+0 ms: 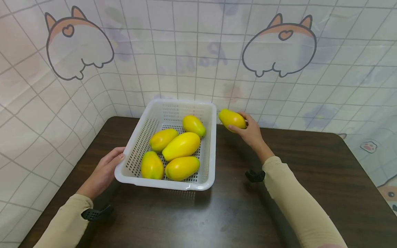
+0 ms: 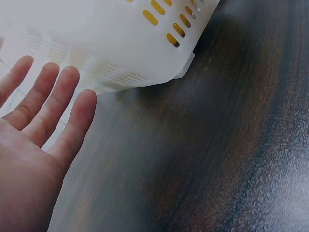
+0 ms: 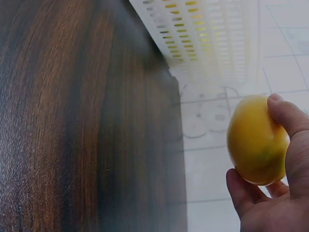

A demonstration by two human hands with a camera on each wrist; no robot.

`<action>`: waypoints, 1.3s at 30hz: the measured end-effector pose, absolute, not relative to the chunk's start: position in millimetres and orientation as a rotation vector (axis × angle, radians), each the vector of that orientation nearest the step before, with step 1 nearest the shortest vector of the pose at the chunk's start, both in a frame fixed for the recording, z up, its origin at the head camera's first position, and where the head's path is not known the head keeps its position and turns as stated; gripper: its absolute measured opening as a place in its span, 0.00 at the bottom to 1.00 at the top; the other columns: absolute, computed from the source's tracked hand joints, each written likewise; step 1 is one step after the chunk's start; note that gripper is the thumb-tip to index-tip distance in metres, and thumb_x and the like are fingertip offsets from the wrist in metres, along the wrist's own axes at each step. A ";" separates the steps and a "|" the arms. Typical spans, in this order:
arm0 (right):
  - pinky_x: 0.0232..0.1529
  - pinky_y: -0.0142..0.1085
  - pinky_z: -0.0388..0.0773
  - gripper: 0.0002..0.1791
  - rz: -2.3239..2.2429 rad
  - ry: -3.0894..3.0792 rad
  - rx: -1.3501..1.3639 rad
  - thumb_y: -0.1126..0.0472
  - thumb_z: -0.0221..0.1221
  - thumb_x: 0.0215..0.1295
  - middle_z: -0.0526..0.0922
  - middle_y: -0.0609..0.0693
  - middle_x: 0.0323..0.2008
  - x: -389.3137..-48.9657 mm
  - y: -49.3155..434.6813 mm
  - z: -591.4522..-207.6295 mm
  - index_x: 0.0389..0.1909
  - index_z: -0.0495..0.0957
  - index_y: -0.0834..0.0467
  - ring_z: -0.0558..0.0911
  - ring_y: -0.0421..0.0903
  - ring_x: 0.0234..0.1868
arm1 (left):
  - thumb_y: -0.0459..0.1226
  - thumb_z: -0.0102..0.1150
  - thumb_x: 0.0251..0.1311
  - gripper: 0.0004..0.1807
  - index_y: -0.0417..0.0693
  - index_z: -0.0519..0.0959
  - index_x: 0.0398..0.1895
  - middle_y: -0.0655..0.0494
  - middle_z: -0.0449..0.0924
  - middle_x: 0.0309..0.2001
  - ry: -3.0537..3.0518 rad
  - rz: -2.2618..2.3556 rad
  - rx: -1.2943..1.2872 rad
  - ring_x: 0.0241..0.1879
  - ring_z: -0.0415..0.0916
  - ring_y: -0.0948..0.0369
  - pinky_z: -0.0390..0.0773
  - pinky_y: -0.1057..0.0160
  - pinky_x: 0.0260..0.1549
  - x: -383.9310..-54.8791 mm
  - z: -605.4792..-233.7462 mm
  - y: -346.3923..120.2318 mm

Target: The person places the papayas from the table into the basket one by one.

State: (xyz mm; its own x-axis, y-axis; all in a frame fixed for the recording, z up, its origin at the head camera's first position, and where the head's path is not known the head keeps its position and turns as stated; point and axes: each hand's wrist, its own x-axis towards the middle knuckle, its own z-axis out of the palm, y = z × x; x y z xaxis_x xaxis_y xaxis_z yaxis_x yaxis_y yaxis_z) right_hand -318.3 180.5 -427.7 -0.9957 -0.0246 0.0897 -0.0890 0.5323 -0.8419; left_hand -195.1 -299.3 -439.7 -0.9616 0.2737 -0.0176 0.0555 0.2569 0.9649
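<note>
A yellow papaya (image 1: 232, 119) is in my right hand (image 1: 252, 132), beyond the basket's right rim. Thumb and fingers grip it from the right side, and in the right wrist view the papaya (image 3: 256, 140) shows a greenish patch low down. The white plastic basket (image 1: 211, 144) stands on the table with several yellow papayas (image 1: 181, 146) lying inside. At the basket's left side is my left hand (image 1: 105, 170), its fingertips right at the rim. In the left wrist view the left hand (image 2: 38, 130) has its fingers extended and spread beside the perforated basket wall (image 2: 111, 43).
The dark wooden table (image 1: 173, 220) runs under the basket and both arms. Behind it and to the left hangs a white grid-patterned cloth (image 1: 180, 69) with cartoon corgi prints. Each wrist wears a black strap device (image 1: 255, 175).
</note>
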 end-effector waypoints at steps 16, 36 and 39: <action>0.55 0.52 0.74 0.42 1.508 -2.643 0.148 0.44 0.65 0.59 0.65 0.55 0.69 -312.2 173.0 -416.1 0.71 0.59 0.49 0.70 0.57 0.61 | 0.47 0.36 0.76 0.22 0.48 0.61 0.66 0.65 0.70 0.54 2.353 1.785 0.312 0.46 0.77 0.66 0.80 0.64 0.43 -194.2 -437.9 -296.5; 0.54 0.51 0.74 0.41 1.503 -2.592 0.222 0.46 0.65 0.59 0.66 0.55 0.68 -308.8 161.4 -405.8 0.71 0.61 0.50 0.72 0.56 0.59 | 0.46 0.35 0.76 0.21 0.49 0.61 0.66 0.64 0.70 0.54 2.348 1.790 0.322 0.46 0.77 0.65 0.80 0.64 0.43 -194.0 -439.9 -297.6; 0.55 0.51 0.74 0.41 1.519 -2.580 0.241 0.47 0.65 0.59 0.66 0.55 0.68 -309.4 159.1 -404.2 0.71 0.60 0.50 0.72 0.56 0.59 | 0.46 0.35 0.76 0.22 0.48 0.60 0.67 0.64 0.70 0.54 2.355 1.784 0.314 0.46 0.77 0.65 0.80 0.64 0.44 -194.5 -440.8 -298.0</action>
